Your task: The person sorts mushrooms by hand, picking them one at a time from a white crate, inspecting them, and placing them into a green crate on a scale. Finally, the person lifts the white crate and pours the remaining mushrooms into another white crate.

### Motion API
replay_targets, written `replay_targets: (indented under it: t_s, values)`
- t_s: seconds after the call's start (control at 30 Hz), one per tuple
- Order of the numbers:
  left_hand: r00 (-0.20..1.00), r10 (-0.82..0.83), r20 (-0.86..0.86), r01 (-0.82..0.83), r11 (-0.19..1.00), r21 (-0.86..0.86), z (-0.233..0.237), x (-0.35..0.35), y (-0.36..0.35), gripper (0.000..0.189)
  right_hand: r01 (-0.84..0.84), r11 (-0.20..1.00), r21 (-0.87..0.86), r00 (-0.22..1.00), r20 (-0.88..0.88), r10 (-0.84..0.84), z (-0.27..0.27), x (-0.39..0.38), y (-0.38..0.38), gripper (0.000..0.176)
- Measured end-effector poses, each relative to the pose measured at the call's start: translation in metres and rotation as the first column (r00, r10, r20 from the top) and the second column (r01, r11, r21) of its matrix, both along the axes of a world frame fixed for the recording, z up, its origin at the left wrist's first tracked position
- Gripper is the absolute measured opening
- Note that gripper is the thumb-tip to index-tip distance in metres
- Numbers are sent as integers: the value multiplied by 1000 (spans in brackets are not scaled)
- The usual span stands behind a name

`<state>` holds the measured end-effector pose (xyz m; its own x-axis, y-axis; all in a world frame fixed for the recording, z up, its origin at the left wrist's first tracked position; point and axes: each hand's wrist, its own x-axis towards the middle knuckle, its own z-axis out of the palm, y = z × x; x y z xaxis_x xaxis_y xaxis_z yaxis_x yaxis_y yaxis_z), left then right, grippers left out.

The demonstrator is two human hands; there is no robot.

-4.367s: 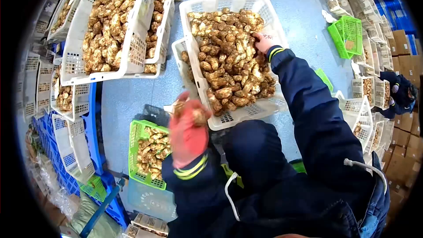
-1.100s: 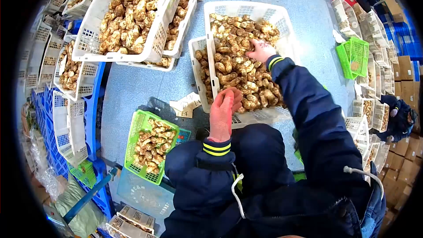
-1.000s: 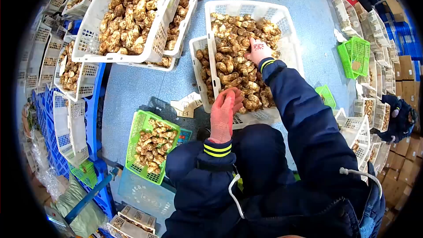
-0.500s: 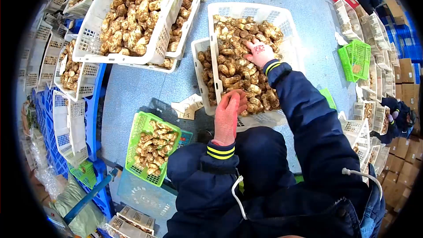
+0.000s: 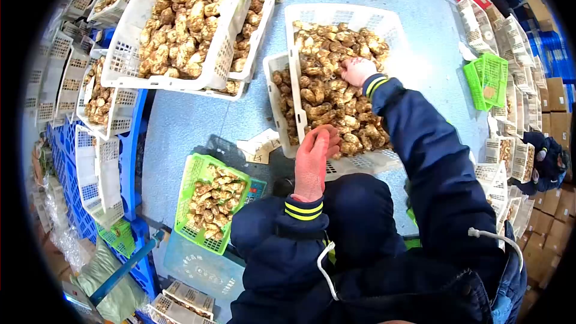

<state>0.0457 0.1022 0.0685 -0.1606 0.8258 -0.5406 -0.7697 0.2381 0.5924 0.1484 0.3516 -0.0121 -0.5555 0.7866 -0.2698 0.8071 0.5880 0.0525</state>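
Observation:
A white crate full of brown and cream mushrooms stands in front of me, overlapping a second white crate. My right hand is over the mushrooms near the crate's middle, fingers curled down and closed on something I cannot make out. Near the crate's lower left corner is my left hand, in a reddish glove, its fingers bent together; what they hold, if anything, is hidden. Left of my knees, a green basket with smaller mushrooms rests on a scale.
Large white crates of mushrooms stand at the upper left. Paper labels lie on the blue surface. Stacked green baskets and white crates line the right side. A person in dark clothes is at the far right.
My right hand has curled its fingers down among the mushrooms, its back less in view. My left hand has barely moved. The whole view has shifted slightly.

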Motion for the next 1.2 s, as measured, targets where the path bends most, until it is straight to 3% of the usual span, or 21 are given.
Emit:
replay_targets:
  t_s: [0.1, 0.23, 0.3, 0.33, 0.43, 0.47, 0.5, 0.57, 0.63, 0.67, 0.7, 0.77, 0.8, 0.83, 0.9, 0.93, 0.97, 1.03, 1.07, 1.17, 1.2]
  values:
    - [998, 22, -51, -22, 1000, 6, -3, -2, -4, 33, 137, 986, 97, 961, 229, -156, -12, -26, -13, 23]
    - [1000, 7, -16, -6, 999, 39, 1, -2, 1, 28, 143, 986, 82, 952, 262, -160, -35, -28, 1, 20]
    - [1000, 7, 7, -7, 1000, 9, -1, -1, 1, 27, 110, 994, 17, 984, 137, -111, -26, -17, 1, 28]
    - [1000, 23, 9, -23, 1000, -10, -2, -1, 2, 25, 190, 981, -36, 978, 97, -186, -17, -14, -2, 38]
    - [999, 43, -8, -43, 999, 29, -1, -2, 3, 23, 282, 939, -196, 900, -285, -329, -6, 7, -6, 43]
    - [997, 59, -40, -57, 997, 44, 0, -2, 4, 26, 193, 949, -249, 831, -473, -293, 2, 16, -11, 42]
    - [996, 82, -33, -80, 995, 55, 2, -1, 5, 25, 33, 638, -770, 573, -508, -643, 10, 27, -16, 39]
    - [995, 93, -23, -91, 993, 82, 0, 3, 6, 25, -190, 472, -861, 331, -508, -795, 40, 36, -38, 36]
    - [996, 81, -25, -79, 993, 84, -2, 7, 9, 26, -321, 226, -920, 377, -343, -860, 75, 39, -60, 39]
    - [997, 71, -35, -68, 995, 76, -2, 8, 9, 28, -512, 2, -859, 345, -208, -915, 80, 38, -70, 45]
    - [997, 75, -36, -72, 995, 76, -2, 10, 8, 28, -594, 70, -801, 423, -386, -820, 65, 47, -73, 50]
    - [985, 164, -44, -150, 964, 219, 1, 17, 10, 33, -625, 6, -780, 424, -347, -837, 74, 43, -95, 53]
    - [989, 145, -16, -138, 964, 229, 2, 19, 12, 38, -552, -176, -815, 328, -18, -944, 79, 41, -109, 49]
    - [989, 150, -14, -142, 963, 229, -2, 18, 11, 38, -583, -195, -789, 394, -65, -917, 89, 40, -118, 48]
    - [985, 56, 165, -114, 922, 369, -10, 18, 9, 37, -515, 164, -841, 721, -529, -447, 105, 36, -125, 44]
    - [969, 55, 241, -123, 953, 277, 1, 14, 8, 34, -484, 263, -835, 709, -550, -442, 115, 33, -137, 42]
    - [968, 58, 245, -128, 952, 278, 1, 14, 9, 34, -254, -40, -966, 791, -184, -583, 118, 36, -131, 38]
    - [979, 183, 90, -201, 944, 264, 2, 16, 12, 30, -286, -9, -958, 766, -223, -602, 93, 50, -116, 37]
    - [986, 168, 15, -165, 943, 290, -6, 17, 12, 28, -208, 213, -955, 777, -293, -556, 103, 50, -107, 34]
    - [982, 186, -32, -169, 942, 289, -13, 19, 12, 26, 24, 408, -913, 512, -339, -789, 94, 66, -76, 30]
    - [971, 194, -139, -150, 949, 279, -10, 20, 13, 23, -10, 383, -924, 496, -337, -800, 96, 70, -66, 30]
